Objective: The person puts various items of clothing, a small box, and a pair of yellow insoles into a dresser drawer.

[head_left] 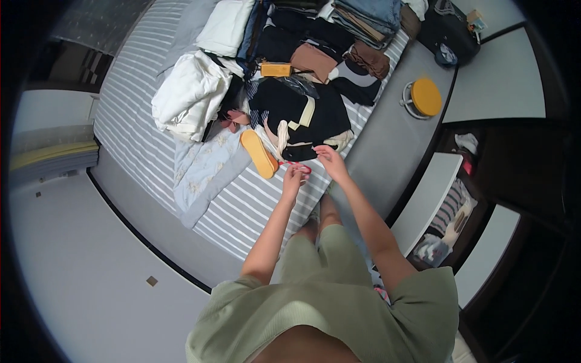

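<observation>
My left hand (293, 181) is closed on a thin red-and-white loop (307, 169), perhaps a strap or cord, above the near edge of the bed. Just to its right, my right hand (328, 160) has its fingers stretched and apart, close to a pile of black clothes (327, 115); whether a fingertip touches the cloth I cannot tell. A yellow slipper-shaped item (259, 153) lies on the striped sheet, left of the pile. Between it and the black clothes is a cream strip of cloth (282, 136).
White bunched bedding (190, 94), folded jeans (372, 18), brown cloth (313, 60) and an orange box (276, 69) cover the far part of the bed (227, 212). On the floor to the right stands a yellow stool (425, 97). An open drawer (431, 193) holds clothes.
</observation>
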`<state>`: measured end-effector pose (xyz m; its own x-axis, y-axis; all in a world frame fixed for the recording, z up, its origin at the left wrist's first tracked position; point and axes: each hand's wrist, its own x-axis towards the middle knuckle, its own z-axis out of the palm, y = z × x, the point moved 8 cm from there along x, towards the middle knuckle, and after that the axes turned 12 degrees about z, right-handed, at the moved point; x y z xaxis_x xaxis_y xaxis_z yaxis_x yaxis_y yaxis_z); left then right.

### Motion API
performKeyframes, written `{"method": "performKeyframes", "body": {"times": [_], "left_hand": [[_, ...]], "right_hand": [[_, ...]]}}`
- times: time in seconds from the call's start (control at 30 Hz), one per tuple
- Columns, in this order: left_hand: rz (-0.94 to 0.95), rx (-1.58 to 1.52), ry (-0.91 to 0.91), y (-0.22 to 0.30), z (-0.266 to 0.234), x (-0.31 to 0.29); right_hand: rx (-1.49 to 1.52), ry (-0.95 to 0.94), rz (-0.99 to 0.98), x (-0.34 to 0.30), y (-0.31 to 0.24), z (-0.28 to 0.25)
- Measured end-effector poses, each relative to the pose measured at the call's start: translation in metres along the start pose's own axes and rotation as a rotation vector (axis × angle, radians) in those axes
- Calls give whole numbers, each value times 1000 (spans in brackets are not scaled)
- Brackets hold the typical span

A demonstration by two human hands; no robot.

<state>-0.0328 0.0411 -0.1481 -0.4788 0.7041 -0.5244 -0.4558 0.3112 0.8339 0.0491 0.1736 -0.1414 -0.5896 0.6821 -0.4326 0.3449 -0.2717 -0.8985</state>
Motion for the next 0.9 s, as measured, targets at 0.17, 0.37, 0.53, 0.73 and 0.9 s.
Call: {"method": "performKeyframes", "body": {"times": [0.17,0.37,0.53,0.73,0.9], "left_hand": [[-40,-77,56,-9,5,52],[11,111,64,-17,12,116],[63,198,182,-34,-6,163],[-107,-21,301,-33,-3,179],[-81,-25,304,-27,-4,183]], "right_hand": [[-197,112,-33,64,-7,-8],[-412,112,-28,136,-6,-13],[-593,190,-201,169,-31,-2],[-688,17,171,203,-2,-6],[-802,-42,237,208,0,-2]]}}
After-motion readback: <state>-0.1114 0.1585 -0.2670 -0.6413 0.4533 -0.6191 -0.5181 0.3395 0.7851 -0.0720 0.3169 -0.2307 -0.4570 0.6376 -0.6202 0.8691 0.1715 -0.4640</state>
